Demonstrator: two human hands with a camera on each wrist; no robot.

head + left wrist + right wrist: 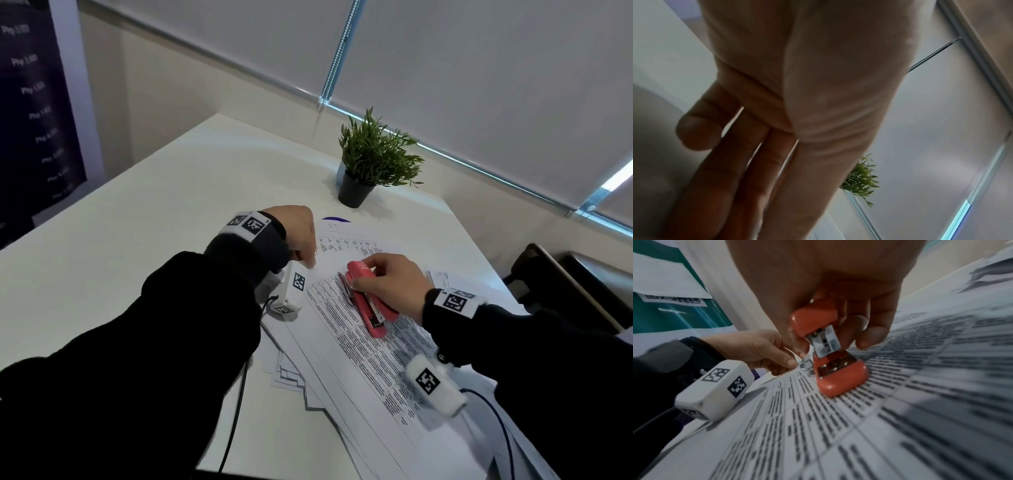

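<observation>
Currently, a red plastic stapler with a metal magazine (368, 301) lies on a loose pile of white printed paper sheets (359, 370) spread over the white counter (154, 205), close to the far left corner of the top sheet. The right hand (387, 284) is closed around the stapler's upper arm, with the thumb on one side and curled fingers on the other. In the right wrist view the stapler (830, 369) shows its upper arm tilted up from the base, the metal magazine exposed between them, and the base resting flat on the lines of print.

The left hand (294, 229) is at that same corner of the pile, just beside the stapler's far end. Its thumb and fingertips are drawn together there and seem to pinch the edge of the top sheets, though the pinch itself is small and partly hidden. The left wrist view shows only the palm and long fingers (748, 162) pointing away from the camera.

White boxy wrist cameras with black square markers (293, 291) hang under both dark sleeves. Farther back on the counter, well apart from the papers, stands a small green plant in a dark pot (354, 190). Pale grey roller blinds (479, 85) cover the windows beyond, and a dark poster with rows of light text (30, 102) hangs at the left.
</observation>
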